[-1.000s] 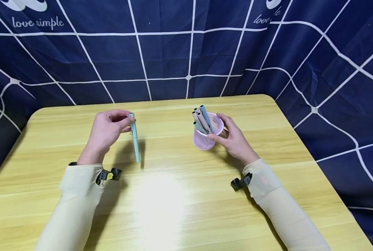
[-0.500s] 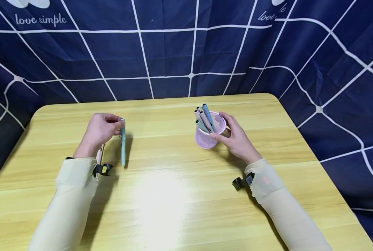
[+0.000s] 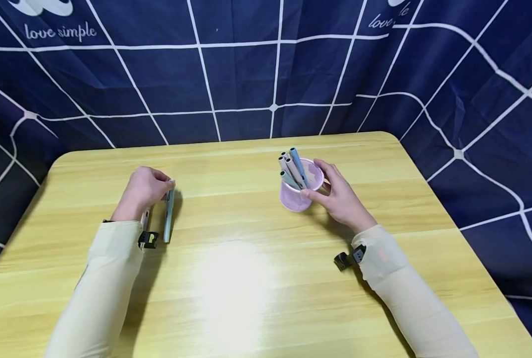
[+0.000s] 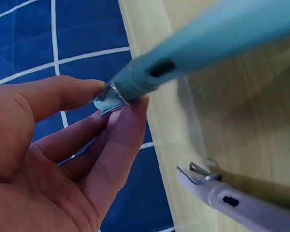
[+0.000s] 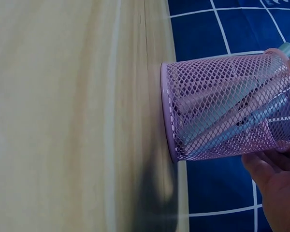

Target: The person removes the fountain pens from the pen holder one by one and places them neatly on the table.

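My left hand [image 3: 143, 191] pinches a light teal pen [image 3: 169, 221] by its clip end, thumb and fingers at the metal clip, as the left wrist view shows. The pen's other end points toward the front of the table, close over the wood. A pale lilac pen [image 4: 253, 209] with a wire clip lies beside it on the table, partly hidden by my left wrist in the head view. My right hand [image 3: 339, 199] grips a pink-purple mesh pen holder [image 5: 222, 108] around its rim. Blue, lilac and green pens [image 3: 292, 169] lean inside it.
The light wood table [image 3: 230, 199] has rounded far corners. A dark blue curtain [image 3: 234, 74] with white grid lines hangs behind it and on the right side. A bright reflection lies on the front middle of the tabletop.
My left hand has moved left and lower toward the table with the teal pen, beside the lilac pen. My right hand keeps its grip on the holder, almost still.
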{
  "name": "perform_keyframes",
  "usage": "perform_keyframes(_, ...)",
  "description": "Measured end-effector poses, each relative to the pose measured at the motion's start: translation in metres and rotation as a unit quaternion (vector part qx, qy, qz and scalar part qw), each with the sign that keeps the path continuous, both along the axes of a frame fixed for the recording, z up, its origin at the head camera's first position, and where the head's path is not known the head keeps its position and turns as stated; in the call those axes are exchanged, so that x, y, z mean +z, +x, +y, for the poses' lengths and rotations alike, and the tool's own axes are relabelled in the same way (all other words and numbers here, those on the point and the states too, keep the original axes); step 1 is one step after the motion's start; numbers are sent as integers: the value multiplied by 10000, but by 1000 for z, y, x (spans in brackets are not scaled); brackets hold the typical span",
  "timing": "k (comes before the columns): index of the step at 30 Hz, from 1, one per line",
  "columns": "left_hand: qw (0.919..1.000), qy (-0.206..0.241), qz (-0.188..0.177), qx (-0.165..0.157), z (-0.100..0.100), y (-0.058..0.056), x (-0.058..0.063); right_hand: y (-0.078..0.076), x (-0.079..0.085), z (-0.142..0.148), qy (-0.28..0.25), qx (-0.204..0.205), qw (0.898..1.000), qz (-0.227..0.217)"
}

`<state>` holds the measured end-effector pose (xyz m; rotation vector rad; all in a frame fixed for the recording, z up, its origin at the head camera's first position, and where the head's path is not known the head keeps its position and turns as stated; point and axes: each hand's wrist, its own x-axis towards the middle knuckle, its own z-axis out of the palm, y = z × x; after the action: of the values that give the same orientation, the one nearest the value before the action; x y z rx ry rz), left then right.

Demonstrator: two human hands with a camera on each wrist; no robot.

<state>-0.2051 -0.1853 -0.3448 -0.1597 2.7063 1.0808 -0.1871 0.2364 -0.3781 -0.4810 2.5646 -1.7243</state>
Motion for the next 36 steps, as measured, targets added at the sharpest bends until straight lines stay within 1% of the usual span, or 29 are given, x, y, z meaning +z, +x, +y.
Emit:
perform_keyframes(3,9999,-101,-122,14,-3,-2,-4,1,-1,0,13,-8,10000,21)
perform_keyframes(6,9997,-183,-148,34,-5,-3,-8,1,-3,0,5,-40,10000,57)
perform_keyframes(8,9995,-284,-107,-7,-5,-5,-10,0,-3,0,-27,-49,10000,54)
perform_keyframes(13,9984,-500,-106,-232,-3,-11,-15,2,-2,1,-54,-61,10000,-34)
perform_keyframes(15,9976,-580,-147,-358,-1,-13,-15,2,-1,1,-43,-77,10000,-5)
perform_keyframes(19,9946,-856,-49,-582,1,-18,-16,2,-1,1,-42,-81,9999,68)
perform_keyframes(24,9906,-1186,84,-673,-1,-21,-18,1,-2,0,-14,-14,10000,52)
perform_keyframes(30,9876,-1414,231,-638,-1,-25,-19,1,-2,1,-20,-64,10000,61)
perform_keyframes(36,9864,-1563,57,-510,2,-28,-18,2,1,0,-1,-77,10000,27)
